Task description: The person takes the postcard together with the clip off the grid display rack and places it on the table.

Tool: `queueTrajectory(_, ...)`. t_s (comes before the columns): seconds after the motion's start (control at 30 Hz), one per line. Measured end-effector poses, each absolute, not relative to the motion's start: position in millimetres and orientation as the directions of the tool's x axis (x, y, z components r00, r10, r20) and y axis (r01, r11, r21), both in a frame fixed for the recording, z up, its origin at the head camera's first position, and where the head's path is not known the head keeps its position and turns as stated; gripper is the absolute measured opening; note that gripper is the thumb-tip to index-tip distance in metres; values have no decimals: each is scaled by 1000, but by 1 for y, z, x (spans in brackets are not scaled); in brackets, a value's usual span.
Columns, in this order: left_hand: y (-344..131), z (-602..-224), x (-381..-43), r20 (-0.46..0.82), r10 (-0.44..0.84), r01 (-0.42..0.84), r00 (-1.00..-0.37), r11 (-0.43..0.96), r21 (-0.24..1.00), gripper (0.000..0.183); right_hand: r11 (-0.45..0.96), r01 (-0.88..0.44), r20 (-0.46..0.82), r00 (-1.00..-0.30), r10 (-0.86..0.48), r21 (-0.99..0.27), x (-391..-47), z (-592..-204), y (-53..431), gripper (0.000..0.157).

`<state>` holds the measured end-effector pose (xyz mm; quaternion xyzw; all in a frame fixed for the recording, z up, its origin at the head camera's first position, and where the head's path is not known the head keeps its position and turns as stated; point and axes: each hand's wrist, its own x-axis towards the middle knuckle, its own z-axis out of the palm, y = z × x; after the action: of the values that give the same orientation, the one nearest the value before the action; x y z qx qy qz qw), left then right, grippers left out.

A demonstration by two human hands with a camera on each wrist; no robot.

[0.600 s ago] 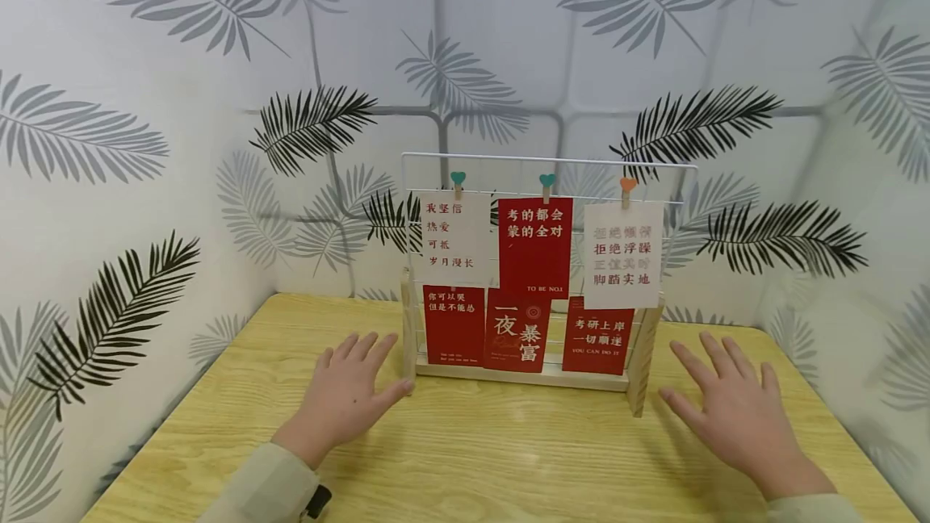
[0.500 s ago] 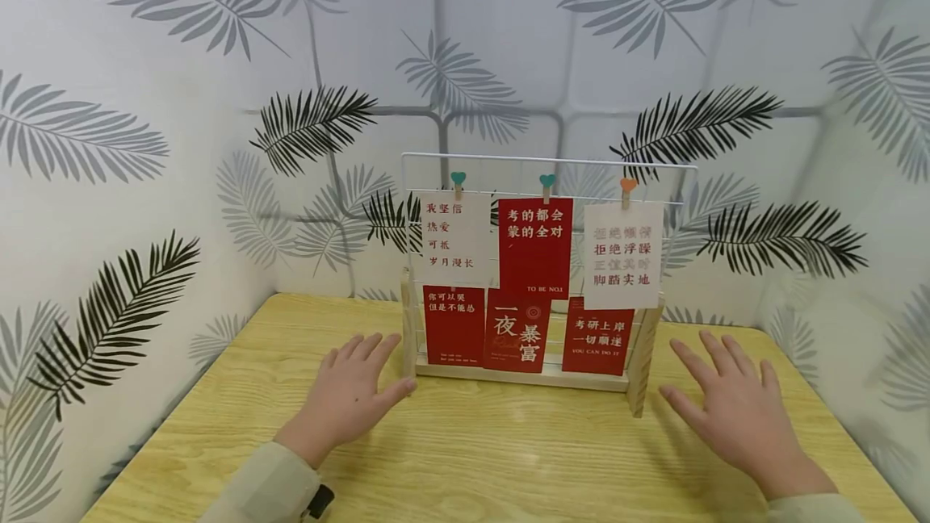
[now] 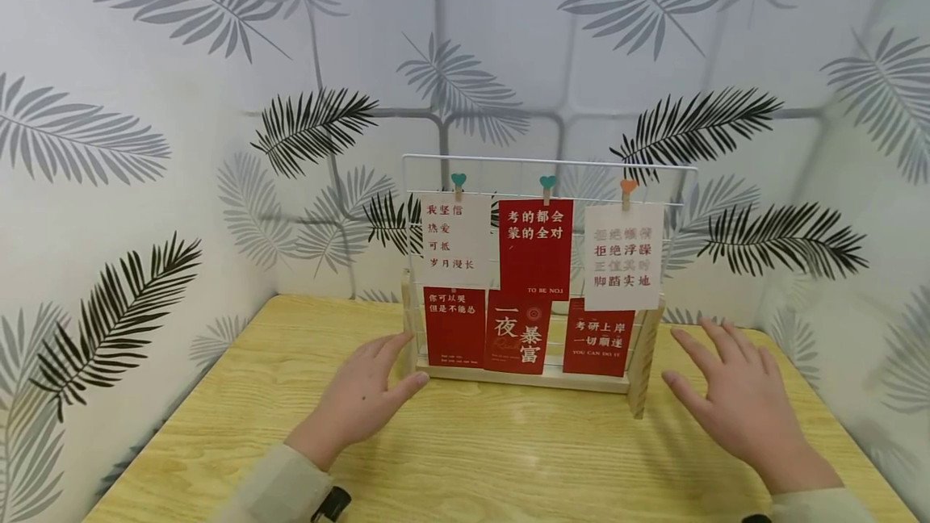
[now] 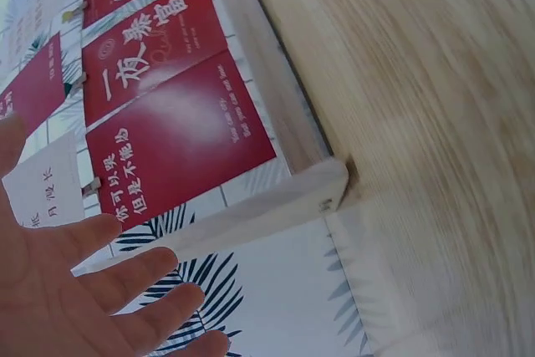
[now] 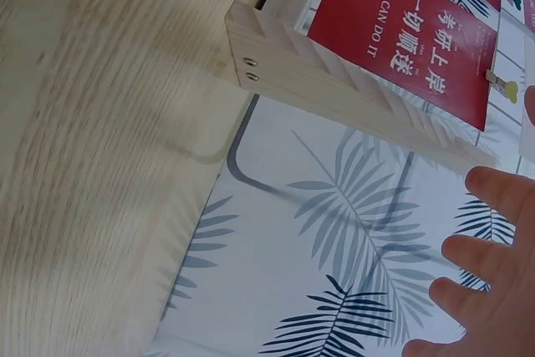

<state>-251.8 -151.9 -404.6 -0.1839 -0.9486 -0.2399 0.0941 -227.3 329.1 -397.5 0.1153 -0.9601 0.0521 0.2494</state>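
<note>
Front: passing room over the counter (image 3: 538,458), between left hand (image 3: 358,394) and right hand (image 3: 748,402).
Middle: rack (image 3: 523,380) and hanging cards (image 3: 534,261) block the way.
Right: gap between rack and right hand.
Back: wall (image 3: 501,39) behind rack.

White wire rack (image 3: 523,381) w/ wood sides (image 3: 643,370) stands up on counter (image 3: 508,458). 6 cards (image 3: 536,265), 2 white & 4 red, hang in 2 rows from small clips (image 3: 548,182).
</note>
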Motion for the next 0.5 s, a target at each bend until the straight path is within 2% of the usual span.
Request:
queueTrajectory(0.27, -141, -402, -252, 260, 284, 385, -923, 712, 587, 80, 960, -262, 514, -839, -176, -100, -225, -388, 324, 57)
queueTrajectory(0.5, -134, -397, -252, 239, 276, 363, -931, 614, 701, 75, 934, -325, 572, -799, -186, -150, -224, -371, 322, 53)
